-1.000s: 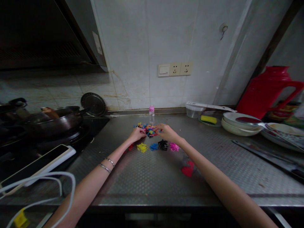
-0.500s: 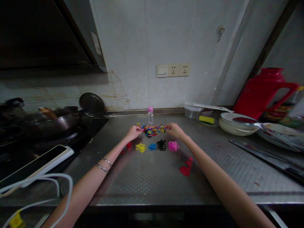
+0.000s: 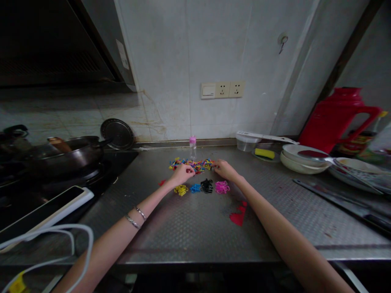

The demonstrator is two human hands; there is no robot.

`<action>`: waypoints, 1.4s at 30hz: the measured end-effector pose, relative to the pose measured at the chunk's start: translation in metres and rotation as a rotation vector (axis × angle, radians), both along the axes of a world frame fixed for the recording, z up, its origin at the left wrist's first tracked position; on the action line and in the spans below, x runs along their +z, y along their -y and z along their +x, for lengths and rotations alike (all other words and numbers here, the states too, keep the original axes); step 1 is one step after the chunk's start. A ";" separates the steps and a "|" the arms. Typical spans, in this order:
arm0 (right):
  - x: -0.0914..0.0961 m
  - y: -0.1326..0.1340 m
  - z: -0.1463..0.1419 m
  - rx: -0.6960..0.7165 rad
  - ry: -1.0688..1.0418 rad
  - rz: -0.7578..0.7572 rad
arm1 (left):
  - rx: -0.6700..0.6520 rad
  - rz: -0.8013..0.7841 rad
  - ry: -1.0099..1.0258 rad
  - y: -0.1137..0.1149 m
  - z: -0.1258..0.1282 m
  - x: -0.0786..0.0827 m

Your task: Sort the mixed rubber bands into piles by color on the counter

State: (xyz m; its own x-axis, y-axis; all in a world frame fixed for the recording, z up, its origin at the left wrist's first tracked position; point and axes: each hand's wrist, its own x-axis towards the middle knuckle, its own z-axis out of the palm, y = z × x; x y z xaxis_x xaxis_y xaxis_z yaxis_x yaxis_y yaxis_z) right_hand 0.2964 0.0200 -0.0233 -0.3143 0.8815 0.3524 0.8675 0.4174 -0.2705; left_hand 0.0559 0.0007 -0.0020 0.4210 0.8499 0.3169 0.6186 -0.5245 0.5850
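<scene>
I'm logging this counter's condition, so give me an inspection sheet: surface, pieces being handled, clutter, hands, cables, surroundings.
Surface: metal counter, textured, with small specks.
Pieces: mixed-colour pile towards the back; in front, yellow heap, blue heap, black heap and pink heap.
Clutter: bottle behind the pile; red scrap near the right forearm; sponge and bowls at right.
Hands: left hand at the pile's front, right hand at its right end; any grip too small to tell.
Cables: white cable, looped at lower left.
Surroundings: sockets on the wall; pan at left; red flask at right.
</scene>
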 end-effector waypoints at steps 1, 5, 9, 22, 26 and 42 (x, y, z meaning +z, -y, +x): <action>0.000 0.000 -0.001 0.010 0.001 -0.003 | -0.037 0.010 -0.006 0.005 0.005 -0.001; -0.001 0.000 -0.005 0.022 0.003 -0.007 | -0.106 0.033 -0.023 0.021 0.020 -0.003; -0.003 0.002 -0.007 0.071 -0.008 0.044 | -0.145 0.049 -0.069 0.031 0.028 -0.001; -0.005 0.006 -0.013 -0.004 0.025 0.050 | 0.084 0.032 0.023 -0.007 -0.010 0.007; -0.006 0.005 -0.011 0.008 0.022 0.047 | 0.121 0.003 0.017 -0.021 -0.025 -0.002; -0.006 0.005 -0.013 -0.034 0.020 0.042 | 0.050 -0.005 -0.139 -0.015 -0.014 -0.016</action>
